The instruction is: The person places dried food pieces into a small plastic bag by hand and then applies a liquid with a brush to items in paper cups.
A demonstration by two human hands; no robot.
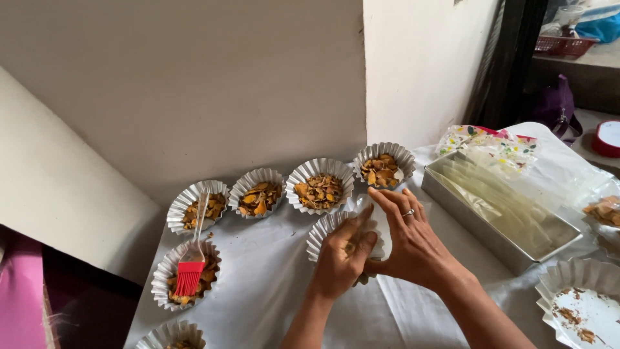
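Centrally, both hands (381, 249) pinch the fluted foil cup (326, 229).

Red brush (190, 271) across filled foil cup (184, 274); steel tin (500, 216) with clear sheets right.

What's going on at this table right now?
A person's left hand and right hand are together over a fluted foil cup, pressing a pale sheet into it. Several other foil cups, such as one near the wall, already hold orange-brown pieces. A red brush rests across two cups on the left. A metal tray of pale sheets sits on the right.
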